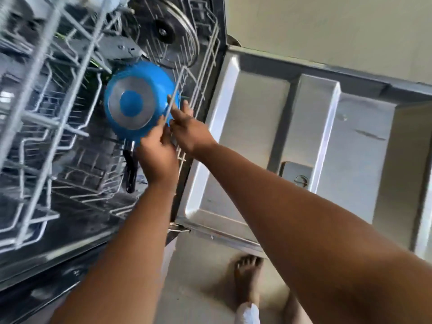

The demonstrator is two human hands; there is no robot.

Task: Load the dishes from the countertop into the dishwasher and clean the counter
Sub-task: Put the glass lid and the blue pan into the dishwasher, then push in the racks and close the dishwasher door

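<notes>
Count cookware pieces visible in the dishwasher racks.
2: blue pan, bottom facing the camera, in the lower rack, held by both hands; glass lid standing behind it. Blur may hide others.

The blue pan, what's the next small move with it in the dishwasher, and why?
Probably ease the blue pan down until it rests in the lower rack, then let go. It hangs bottom-out over the wire tines, the left hand and right hand both at its rim, its black handle pointing down.

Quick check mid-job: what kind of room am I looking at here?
Most likely a home kitchen: an open dishwasher door, wire racks holding a glass lid, and both hands setting a blue pan in.
</notes>
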